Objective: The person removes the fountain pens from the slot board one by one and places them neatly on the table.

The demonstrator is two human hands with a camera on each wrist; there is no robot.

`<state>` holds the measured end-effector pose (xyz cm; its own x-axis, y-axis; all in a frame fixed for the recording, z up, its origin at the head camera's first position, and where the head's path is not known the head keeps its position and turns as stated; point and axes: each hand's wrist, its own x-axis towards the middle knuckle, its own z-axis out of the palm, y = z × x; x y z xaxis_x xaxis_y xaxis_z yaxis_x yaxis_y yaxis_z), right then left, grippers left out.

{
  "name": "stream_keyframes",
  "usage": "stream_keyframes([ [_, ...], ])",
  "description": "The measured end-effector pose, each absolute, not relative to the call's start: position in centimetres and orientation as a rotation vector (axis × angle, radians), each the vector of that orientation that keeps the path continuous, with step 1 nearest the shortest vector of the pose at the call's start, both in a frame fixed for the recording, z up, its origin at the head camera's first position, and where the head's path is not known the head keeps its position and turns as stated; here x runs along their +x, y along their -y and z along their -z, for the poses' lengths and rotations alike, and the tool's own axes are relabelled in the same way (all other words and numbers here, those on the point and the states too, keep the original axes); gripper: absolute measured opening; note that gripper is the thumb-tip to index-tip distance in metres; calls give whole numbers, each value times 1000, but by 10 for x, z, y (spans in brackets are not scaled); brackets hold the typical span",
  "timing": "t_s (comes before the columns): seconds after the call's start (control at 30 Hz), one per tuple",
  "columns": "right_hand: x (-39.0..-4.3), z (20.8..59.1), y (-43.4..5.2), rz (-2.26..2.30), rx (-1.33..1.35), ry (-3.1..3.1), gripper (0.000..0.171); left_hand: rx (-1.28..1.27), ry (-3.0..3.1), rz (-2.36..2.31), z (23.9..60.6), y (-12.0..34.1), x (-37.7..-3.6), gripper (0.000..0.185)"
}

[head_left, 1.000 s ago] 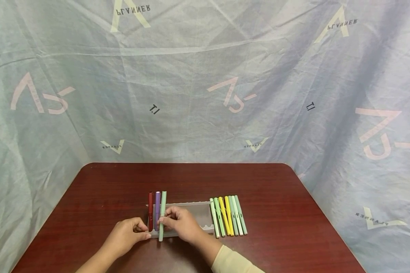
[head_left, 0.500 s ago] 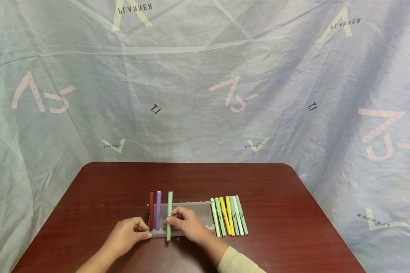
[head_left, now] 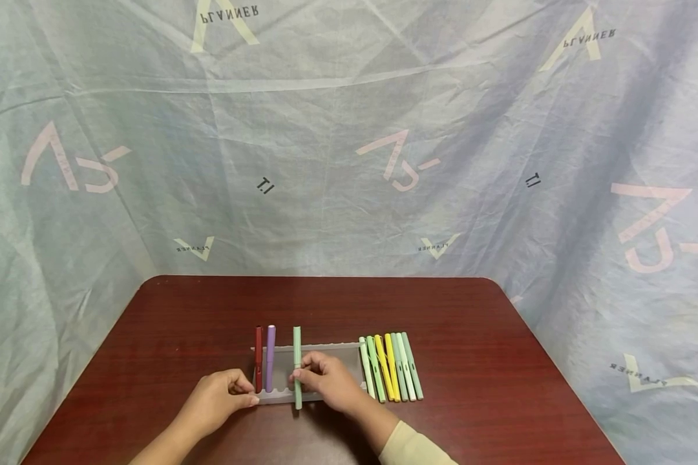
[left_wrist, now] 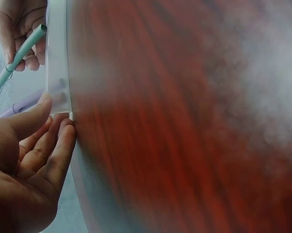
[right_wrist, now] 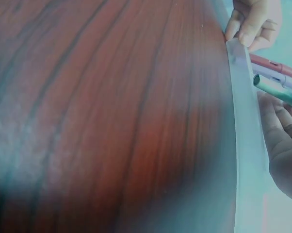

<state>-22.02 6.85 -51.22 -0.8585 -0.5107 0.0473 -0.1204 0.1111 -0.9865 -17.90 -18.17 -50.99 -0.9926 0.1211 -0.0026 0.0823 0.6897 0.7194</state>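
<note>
My left hand (head_left: 218, 397) pinches the grey pen tray's (head_left: 331, 361) left end. My right hand (head_left: 326, 381) grips a mint-green pen (head_left: 297, 365) over the tray, right of the purple pen (head_left: 270, 358) and red pen (head_left: 258, 358); a pen row (head_left: 391, 367) lies beyond.

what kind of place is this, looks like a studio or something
Probably a makeshift recording setup, not a lived-in room: a dark wooden table is walled in by a pale printed cloth backdrop, and the only items are a pen rack and a row of coloured pens.
</note>
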Motion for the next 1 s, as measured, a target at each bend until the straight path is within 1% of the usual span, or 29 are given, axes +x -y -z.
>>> stream_keyframes([
  [0.53, -221, 510, -87, 1830, -587, -2067, 19, 170, -2862, -1195, 508, 181, -178, 17],
  [0.83, -220, 509, -99, 1850, -549, -2079, 17, 178, -2864, -1192, 509, 181, -177, 17],
  [1.0, -220, 510, -106, 1851, -526, -2080, 19, 171, -2861, -1200, 510, 180, -177, 17],
])
